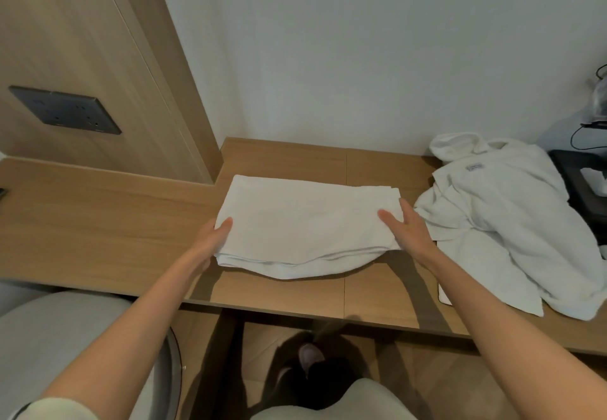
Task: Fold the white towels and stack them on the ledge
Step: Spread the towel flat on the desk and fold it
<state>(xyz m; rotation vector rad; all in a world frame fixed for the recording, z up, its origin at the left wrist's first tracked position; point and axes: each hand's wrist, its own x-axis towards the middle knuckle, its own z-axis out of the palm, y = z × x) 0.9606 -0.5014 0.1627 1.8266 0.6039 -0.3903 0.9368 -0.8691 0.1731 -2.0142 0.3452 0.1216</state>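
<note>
A folded white towel (305, 222) lies in several layers on the wooden ledge (98, 222), its near edge sagging a little. My left hand (213, 239) holds its left side, thumb on top and fingers hidden under the cloth. My right hand (407, 225) holds its right side the same way, thumb lying on the top layer. To the right sits a crumpled heap of white towels (502, 219) with a small label on it, touching the ledge's front edge.
A white wall rises behind the ledge. A wooden panel with a dark socket plate (65, 110) stands at the left. A black tray (584, 183) and cables sit at the far right. Below the ledge are a grey chair (49, 337) and the floor.
</note>
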